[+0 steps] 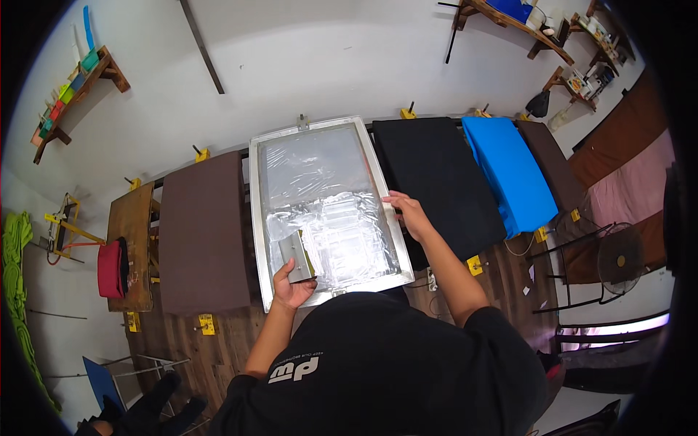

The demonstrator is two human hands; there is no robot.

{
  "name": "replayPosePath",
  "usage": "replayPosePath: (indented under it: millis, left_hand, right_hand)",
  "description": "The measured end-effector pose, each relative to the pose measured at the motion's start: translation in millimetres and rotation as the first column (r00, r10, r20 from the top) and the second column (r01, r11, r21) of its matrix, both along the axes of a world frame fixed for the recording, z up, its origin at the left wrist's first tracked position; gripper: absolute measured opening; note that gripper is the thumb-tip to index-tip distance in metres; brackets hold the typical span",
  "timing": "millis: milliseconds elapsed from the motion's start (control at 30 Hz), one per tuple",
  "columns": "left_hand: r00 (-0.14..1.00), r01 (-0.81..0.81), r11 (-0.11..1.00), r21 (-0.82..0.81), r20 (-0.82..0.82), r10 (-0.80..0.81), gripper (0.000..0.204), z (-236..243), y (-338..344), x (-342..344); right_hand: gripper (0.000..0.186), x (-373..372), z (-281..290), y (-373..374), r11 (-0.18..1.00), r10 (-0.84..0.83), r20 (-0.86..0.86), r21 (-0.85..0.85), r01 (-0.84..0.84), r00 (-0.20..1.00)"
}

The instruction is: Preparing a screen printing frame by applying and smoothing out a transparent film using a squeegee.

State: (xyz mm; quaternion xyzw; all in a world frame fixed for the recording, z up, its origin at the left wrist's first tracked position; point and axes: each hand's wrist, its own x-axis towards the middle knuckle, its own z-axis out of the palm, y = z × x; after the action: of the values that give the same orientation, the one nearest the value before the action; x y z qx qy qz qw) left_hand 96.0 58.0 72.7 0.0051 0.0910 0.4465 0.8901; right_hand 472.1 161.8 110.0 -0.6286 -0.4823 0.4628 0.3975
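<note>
L hand closed round near end of a flat grey metal tool, thumb across its face; dk olive strip runs along tool's R side. Tool sits over near L part of a silver metal frame, inside the rails; can't tell if it touches the shiny film there. R hand at frame's R rail, abt midway near-to-far, fingers loosely spread w/ tips over the rail; no tool in it. Film wrinkled, glare strong in near half. Frame's near edge close to person's blk shirt. Row of boards L to R: bare wood board w/ red pad at its L edge, brown-covered board just L of frame, blk-covered board just R, then bright blue cover, then 2nd brown cover at far R. Yellow clamp at near edge of L brown board. Far L: wall shelf w/ colored items; lime-green cloth hangs at L edge. Round fan off R. Wood-look floor below.
</note>
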Motion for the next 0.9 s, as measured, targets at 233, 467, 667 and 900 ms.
replayPosePath:
  millis: [233, 467, 667, 900]
  left_hand:
    - [0.996, 0.001, 1.000, 0.007, -0.088, -0.001, 0.038, 7, 3, 5]
    - [0.987, 0.017, 1.000, -0.003, -0.161, -0.017, 0.038, 23, 7, 18]
    - [0.981, 0.028, 1.000, -0.010, -0.194, -0.030, 0.040, 24, 1, 20]
    - [0.988, 0.030, 0.999, 0.026, -0.152, -0.026, 0.041, 23, -4, 16]
  right_hand:
    - [0.030, -9, 50, -48, 0.998, 0.062, -0.547, 0.039, -0.048, 0.835]
    - [0.024, -10, 19, -52, 0.926, 0.119, 0.732, 0.162, -0.342, 0.671]
    - [0.032, -24, -8, -53, 0.855, 0.138, 0.971, -0.018, -0.519, 0.193]
    - [0.034, -30, -26, -56, 0.800, 0.079, 0.997, -0.056, -0.598, 0.012]
